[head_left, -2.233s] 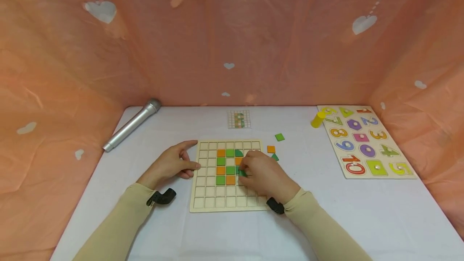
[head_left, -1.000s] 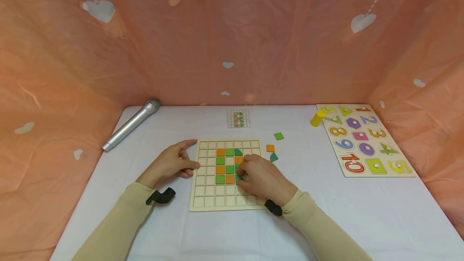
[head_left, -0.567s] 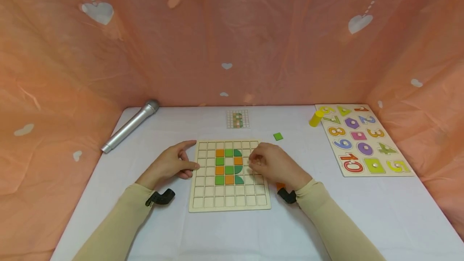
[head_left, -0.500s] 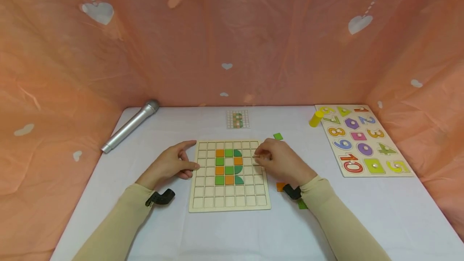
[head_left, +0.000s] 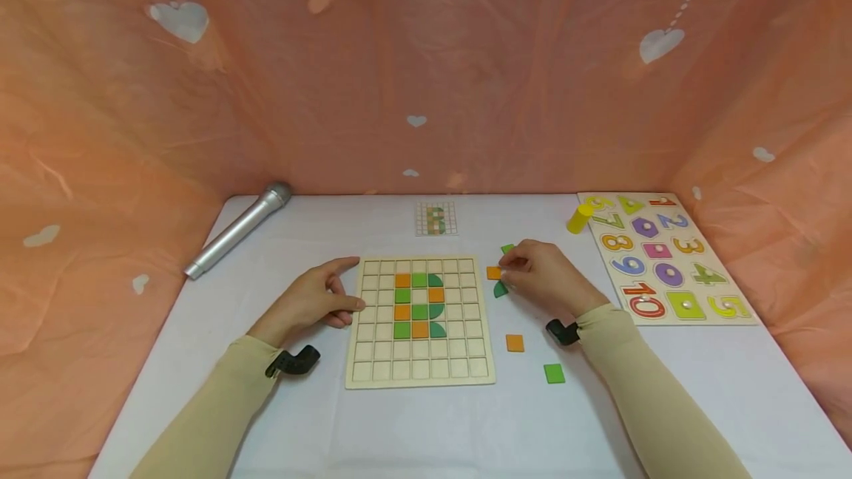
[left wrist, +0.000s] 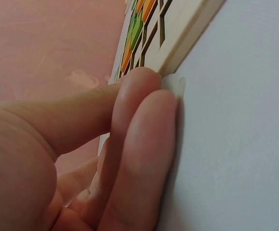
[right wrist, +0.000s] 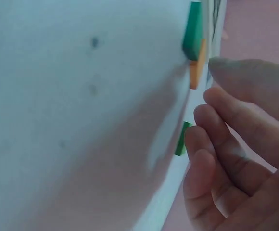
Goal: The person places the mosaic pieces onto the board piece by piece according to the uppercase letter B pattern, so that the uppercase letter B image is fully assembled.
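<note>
A wooden grid board [head_left: 381, 370] lies in the middle of the table, with orange, green and dark green tiles set in several cells. My left hand [head_left: 311, 297] is at its left side, thumb and index finger against the edge; the left wrist view has the fingertips right at the board's corner. To the right of the board, my right hand [head_left: 544, 276] hovers close over an orange square tile [head_left: 493, 273], thumb and fingers apart. A dark green quarter-circle tile [head_left: 501, 290] lies just below that tile, and a green square tile [head_left: 508, 248], partly hidden by the hand, above it.
Another orange tile [head_left: 515, 343] and green tile [head_left: 554, 373] lie nearer the front. Behind the board is a small pattern card [head_left: 436, 219]. A silver microphone [head_left: 239, 231] lies at left; a yellow cylinder [head_left: 580, 219] and number puzzle board [head_left: 672, 301] are at right.
A dark green quarter-circle tile, earlier in my right hand, now sits in the board's fourth row. The right hand has moved right, off the board to the loose tiles. The left hand stays put.
</note>
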{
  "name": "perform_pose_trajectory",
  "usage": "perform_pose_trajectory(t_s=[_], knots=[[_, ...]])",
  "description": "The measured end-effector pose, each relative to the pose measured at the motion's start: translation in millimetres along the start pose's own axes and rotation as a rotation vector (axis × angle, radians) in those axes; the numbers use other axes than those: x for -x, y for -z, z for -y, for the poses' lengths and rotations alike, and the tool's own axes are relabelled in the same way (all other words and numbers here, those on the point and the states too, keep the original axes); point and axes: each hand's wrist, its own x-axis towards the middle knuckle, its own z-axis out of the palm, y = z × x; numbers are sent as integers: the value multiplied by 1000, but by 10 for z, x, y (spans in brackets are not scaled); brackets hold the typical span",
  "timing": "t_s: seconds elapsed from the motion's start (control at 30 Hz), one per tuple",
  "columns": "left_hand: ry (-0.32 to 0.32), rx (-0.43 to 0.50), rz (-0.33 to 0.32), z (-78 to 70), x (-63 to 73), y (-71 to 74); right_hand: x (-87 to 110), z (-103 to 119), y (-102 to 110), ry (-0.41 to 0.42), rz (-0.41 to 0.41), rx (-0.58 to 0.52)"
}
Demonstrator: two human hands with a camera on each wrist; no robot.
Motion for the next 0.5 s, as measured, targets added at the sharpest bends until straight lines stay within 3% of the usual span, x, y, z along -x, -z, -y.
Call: perform_pose_trajectory(t_s=[0.5], knots=[[-4, 46, 6, 1, 6, 2, -80, 40, -79, 11, 9, 43]])
